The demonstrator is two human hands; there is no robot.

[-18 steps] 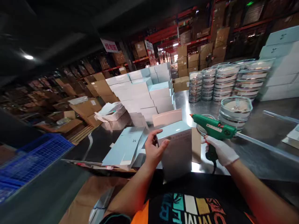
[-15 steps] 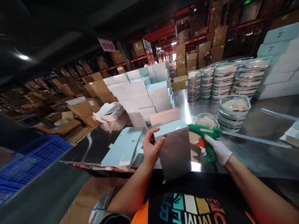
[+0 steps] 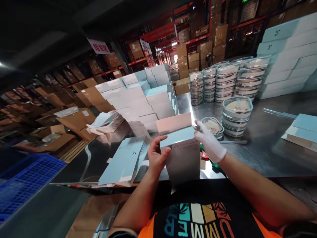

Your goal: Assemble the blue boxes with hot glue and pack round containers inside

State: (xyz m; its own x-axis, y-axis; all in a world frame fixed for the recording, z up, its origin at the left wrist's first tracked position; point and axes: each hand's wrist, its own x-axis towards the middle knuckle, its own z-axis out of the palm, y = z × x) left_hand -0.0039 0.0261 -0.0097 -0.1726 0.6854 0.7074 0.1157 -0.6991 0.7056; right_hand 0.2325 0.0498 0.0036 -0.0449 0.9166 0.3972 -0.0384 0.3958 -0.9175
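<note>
A carton (image 3: pixel 183 162) with a light blue top panel and a raised pale flap stands at the table's front edge. My bare left hand (image 3: pixel 157 155) grips its left side, thumb on the near face and fingers at the top edge. My right hand (image 3: pixel 211 142), in a white glove, closes its fingers on the upper right edge by the flap. Partly hidden under the right wrist, a green glue gun (image 3: pixel 216 167) lies on the table. Just beyond the glove is a lidded glass container (image 3: pixel 213 127). Flat light blue cartons (image 3: pixel 121 162) lie left of my left hand.
Stacked glass containers (image 3: pixel 236 115) stand on the metal table (image 3: pixel 257 155). White cartons (image 3: pixel 136 102) are piled behind, and more cartons (image 3: pixel 289 59) at right. A white basket (image 3: pixel 111 124) sits at left. A blue crate (image 3: pixel 32 181) is beyond the table's left edge.
My right hand has put down the glue gun and moved left to the carton's upper right edge. My left hand keeps its grip. The view has shifted slightly.
</note>
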